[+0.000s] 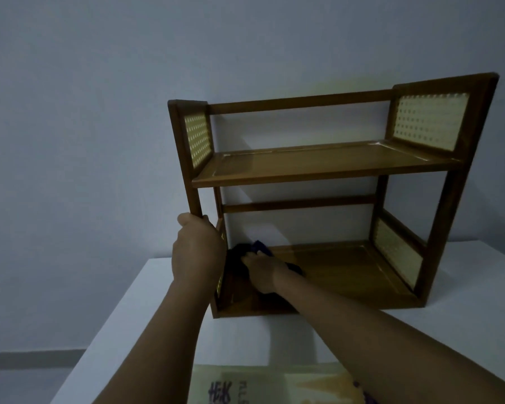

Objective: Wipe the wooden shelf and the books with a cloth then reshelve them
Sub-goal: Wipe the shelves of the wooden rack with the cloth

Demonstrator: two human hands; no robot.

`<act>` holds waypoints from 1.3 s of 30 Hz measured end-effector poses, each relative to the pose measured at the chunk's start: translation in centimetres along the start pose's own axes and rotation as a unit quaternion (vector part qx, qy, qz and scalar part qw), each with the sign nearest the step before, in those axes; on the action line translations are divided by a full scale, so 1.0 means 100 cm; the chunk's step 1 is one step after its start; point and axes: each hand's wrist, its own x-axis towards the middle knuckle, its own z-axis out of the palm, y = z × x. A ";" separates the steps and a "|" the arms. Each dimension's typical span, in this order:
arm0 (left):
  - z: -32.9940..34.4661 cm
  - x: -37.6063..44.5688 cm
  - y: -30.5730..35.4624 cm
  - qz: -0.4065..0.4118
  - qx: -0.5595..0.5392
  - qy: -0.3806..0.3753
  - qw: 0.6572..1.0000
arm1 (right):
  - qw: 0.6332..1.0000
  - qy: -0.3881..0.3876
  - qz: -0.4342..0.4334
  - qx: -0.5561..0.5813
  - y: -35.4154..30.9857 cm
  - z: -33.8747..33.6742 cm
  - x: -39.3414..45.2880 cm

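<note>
A two-tier wooden shelf (327,164) with woven side panels stands on a white table (146,310), both tiers bare of books. My left hand (197,252) grips the shelf's front left post near the lower tier. My right hand (263,272) presses a dark blue cloth (260,247) onto the left part of the bottom board. A pale yellow book (274,383) lies flat on the table at the near edge, partly hidden under my right forearm.
A plain wall rises right behind the shelf. The table's left edge runs diagonally near my left arm, with the floor and a grey skirting strip (32,357) beyond it. The room is dim.
</note>
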 end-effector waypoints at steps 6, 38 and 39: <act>-0.003 -0.003 0.003 0.005 0.004 -0.006 1.000 | 0.995 0.063 0.077 0.014 0.103 0.013 -0.072; -0.005 -0.004 0.006 -0.008 0.009 -0.029 1.000 | 0.999 0.000 0.023 0.047 -0.006 0.008 -0.003; -0.005 -0.005 0.006 -0.010 0.008 -0.029 0.999 | 0.999 -0.006 0.037 0.034 0.008 0.008 -0.006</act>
